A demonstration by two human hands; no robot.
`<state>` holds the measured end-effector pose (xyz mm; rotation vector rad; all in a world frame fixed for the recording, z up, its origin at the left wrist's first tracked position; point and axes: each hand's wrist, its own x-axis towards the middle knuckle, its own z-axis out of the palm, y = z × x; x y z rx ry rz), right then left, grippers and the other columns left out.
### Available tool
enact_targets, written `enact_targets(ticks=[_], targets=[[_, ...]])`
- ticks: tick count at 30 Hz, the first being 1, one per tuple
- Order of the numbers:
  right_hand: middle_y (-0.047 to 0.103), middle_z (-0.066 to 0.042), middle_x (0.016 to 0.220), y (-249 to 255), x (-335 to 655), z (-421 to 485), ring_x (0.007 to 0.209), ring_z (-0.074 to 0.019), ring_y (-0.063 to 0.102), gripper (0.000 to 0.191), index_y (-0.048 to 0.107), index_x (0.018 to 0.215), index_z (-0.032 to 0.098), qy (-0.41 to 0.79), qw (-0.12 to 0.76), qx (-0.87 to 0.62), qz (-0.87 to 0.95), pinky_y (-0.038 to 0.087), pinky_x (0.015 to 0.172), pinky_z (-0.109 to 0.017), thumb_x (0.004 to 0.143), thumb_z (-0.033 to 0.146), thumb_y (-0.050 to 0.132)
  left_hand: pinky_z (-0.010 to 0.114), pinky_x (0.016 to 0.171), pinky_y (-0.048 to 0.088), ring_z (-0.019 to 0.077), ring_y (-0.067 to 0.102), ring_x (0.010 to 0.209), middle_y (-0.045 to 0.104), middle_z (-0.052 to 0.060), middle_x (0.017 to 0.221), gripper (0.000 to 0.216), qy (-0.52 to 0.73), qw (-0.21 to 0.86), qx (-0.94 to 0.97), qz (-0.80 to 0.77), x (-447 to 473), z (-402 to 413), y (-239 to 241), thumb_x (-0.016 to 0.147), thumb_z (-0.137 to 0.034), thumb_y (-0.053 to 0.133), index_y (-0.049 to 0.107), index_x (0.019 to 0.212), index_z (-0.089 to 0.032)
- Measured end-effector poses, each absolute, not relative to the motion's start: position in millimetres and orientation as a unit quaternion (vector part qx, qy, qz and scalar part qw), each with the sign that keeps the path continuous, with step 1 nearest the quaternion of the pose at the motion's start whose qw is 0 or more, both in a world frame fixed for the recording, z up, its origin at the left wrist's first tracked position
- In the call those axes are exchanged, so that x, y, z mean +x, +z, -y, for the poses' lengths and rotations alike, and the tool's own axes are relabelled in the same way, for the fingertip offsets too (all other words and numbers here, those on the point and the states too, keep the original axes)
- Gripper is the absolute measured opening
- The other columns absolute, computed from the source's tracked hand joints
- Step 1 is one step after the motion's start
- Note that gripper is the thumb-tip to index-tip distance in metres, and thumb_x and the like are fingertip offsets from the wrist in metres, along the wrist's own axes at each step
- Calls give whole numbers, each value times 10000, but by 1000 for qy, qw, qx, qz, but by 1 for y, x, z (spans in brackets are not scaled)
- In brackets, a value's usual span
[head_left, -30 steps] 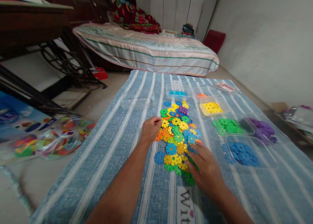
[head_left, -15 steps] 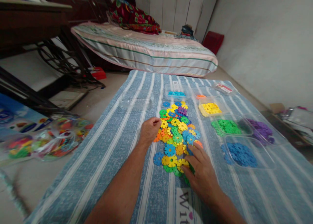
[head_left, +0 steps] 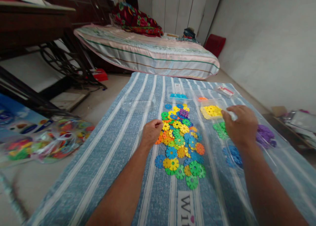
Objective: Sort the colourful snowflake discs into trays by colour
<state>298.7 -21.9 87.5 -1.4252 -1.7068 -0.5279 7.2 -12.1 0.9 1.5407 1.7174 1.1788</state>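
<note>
A pile of notched plastic snowflake discs (head_left: 179,140) in mixed colours lies on the striped cloth. My left hand (head_left: 152,131) rests at the pile's left edge with fingers curled closed; what they hold, if anything, is hidden. My right hand (head_left: 240,124) reaches over the right side of the clear yellow-disc box (head_left: 204,115). Its thumb and fingertips are pinched by the yellow discs (head_left: 211,111), apparently on a yellow disc, though the fingers partly hide it. Beneath that hand and forearm, the green discs (head_left: 220,130) and blue discs (head_left: 232,156) are partly covered.
Purple discs (head_left: 266,135) lie in a clear box at right. Light-blue discs (head_left: 178,96) and orange discs (head_left: 202,98) sit in boxes farther back. A clear container (head_left: 138,102) stands left of the pile. A small lidded box (head_left: 225,91) is at the far right corner.
My right hand has moved from the pile's near right side up and right to the yellow box. A yellow disc it touched is gone from the pile. My left hand stays put.
</note>
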Motion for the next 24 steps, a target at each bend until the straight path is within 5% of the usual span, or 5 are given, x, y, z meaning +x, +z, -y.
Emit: enact_targets(ticks=[10, 18, 24], targets=[[639, -72, 981, 30, 212, 110, 1077, -223, 544, 102, 644, 852, 222, 23, 372, -459, 807, 468, 926, -429, 837, 249, 547, 220, 645, 469, 137, 622, 702, 683, 1, 728, 185, 442, 273, 579, -629, 6, 8, -11, 722, -300, 532, 671, 763, -184], [568, -177, 1173, 17, 170, 142, 1240, -368, 382, 330, 639, 897, 153, -19, 277, -540, 795, 346, 972, -569, 809, 466, 577, 220, 657, 472, 134, 623, 706, 688, 2, 734, 174, 443, 269, 580, -629, 7, 9, -9, 731, -284, 537, 674, 772, -184], [547, -204, 1205, 14, 158, 140, 1239, -385, 372, 244, 632, 867, 136, -13, 260, -572, 778, 322, 969, -590, 805, 368, 592, 223, 663, 474, 133, 623, 699, 689, 1, 743, 179, 442, 272, 582, -626, 7, 9, -9, 734, -282, 532, 674, 779, -182]])
